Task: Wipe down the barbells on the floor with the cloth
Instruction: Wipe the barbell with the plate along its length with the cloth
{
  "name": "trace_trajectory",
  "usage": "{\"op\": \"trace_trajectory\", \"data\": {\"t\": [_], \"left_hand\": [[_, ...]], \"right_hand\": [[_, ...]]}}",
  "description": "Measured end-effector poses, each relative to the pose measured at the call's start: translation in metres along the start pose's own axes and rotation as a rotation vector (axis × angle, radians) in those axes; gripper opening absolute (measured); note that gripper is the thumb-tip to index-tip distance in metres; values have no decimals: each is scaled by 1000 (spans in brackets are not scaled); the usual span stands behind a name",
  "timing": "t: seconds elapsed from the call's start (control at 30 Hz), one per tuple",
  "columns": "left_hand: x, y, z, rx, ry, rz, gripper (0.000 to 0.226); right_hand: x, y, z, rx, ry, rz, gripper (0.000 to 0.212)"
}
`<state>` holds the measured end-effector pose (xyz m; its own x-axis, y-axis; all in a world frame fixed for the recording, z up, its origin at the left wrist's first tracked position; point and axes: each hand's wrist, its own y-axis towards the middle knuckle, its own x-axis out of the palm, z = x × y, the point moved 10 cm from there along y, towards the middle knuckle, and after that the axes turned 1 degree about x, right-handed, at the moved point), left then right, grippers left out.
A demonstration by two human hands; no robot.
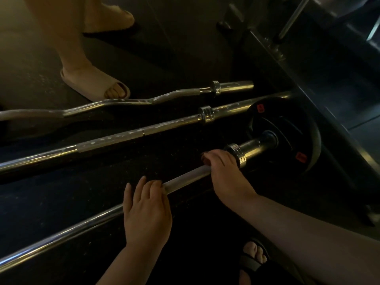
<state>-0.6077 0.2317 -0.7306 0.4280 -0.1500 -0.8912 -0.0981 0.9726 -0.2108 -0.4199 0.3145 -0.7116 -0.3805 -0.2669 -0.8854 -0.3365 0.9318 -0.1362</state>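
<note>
A: The nearest chrome straight barbell (61, 233) runs off the left edge; the left hand (147, 208) and right hand (224, 173) hide parts of it.

B: The round black weight plate's (287, 124) red labels (260, 108) are too small to read; the top edge crops the bystander (70, 38) in pale slides (92, 83).

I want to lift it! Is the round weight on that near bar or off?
On. The near bar's end goes through the middle of the black weight.
</note>
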Motion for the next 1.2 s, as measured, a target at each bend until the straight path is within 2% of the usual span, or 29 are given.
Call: {"op": "trace_trajectory", "data": {"t": [0.13, 0.17, 0.3, 0.33, 0.4, 0.5, 0.63, 0.7, 0.73, 0.77, 0.83, 0.97, 1.1, 1.2], "left_hand": [[-2, 1, 0, -12, 9, -1, 46], [-2, 1, 0, -12, 4, 5, 48], [-2, 2, -1, 2, -6, 51, 57], [-2, 2, -1, 10, -9, 65, 62], [-1, 1, -1, 24, -9, 76, 68], [-1, 1, -1, 22, -10, 85, 66], [3, 0, -3, 32, 5, 83, 62], [3, 1, -3, 44, 0, 85, 61], [3, 1, -3, 48, 0, 88, 60], [3, 1, -3, 48, 0, 89, 60], [3, 0, -3, 42, -7, 95, 60], [3, 1, -5, 27, -6, 104, 61], [3, 0, -2, 48, -2, 99, 60], [3, 2, -2, 38, 7, 97, 60]], "right_hand": [[6, 0, -11, -97, -5, -82, 52], [-1, 4, -12, -101, 33, -45, 46], [-71, 6, 1, -15, 272, 312, 38], [-80, 6, 7, 24, 273, 326, 39], [-85, 12, 19, 77, 188, 255, 43], [-76, 28, 51, 120, 115, 113, 40], [-88, 32, 107, 216, 88, 91, 36], [-82, 28, 133, 254, -13, 8, 58], [-82, 27, 137, 250, -51, 29, 67], [-81, 25, 138, 268, -16, 51, 67], [-74, 17, 132, 319, 194, 106, 50], [-59, 11, 112, 152, 157, 61, 44], [-74, 14, 136, 276, 49, 90, 59], [-74, 14, 128, 296, 253, 197, 48]]}}
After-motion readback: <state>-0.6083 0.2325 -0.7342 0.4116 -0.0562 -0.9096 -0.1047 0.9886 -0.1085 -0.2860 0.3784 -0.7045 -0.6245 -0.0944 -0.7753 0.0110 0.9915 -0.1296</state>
